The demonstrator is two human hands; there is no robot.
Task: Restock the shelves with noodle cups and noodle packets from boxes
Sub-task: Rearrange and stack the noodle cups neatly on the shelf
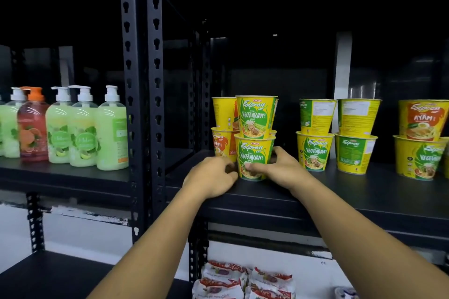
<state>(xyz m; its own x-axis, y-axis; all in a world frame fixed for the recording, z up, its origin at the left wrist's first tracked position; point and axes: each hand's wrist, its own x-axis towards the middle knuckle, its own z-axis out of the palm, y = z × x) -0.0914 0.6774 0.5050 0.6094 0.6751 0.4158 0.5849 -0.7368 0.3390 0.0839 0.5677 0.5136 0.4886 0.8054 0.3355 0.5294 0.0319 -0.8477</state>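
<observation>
Both forearms reach up to the black shelf (340, 193). Right hand (281, 165) wraps the lower cup (254, 156): thumb on its front, fingers round its right side. Left hand (213, 177), fingers curled, grips its left base. The cup stands at the shelf's front edge, with a second cup (255, 116) stacked on it. Both read "Express Cup Vegetarian". A far-right cup (422, 119) reads "Ayam".
</observation>
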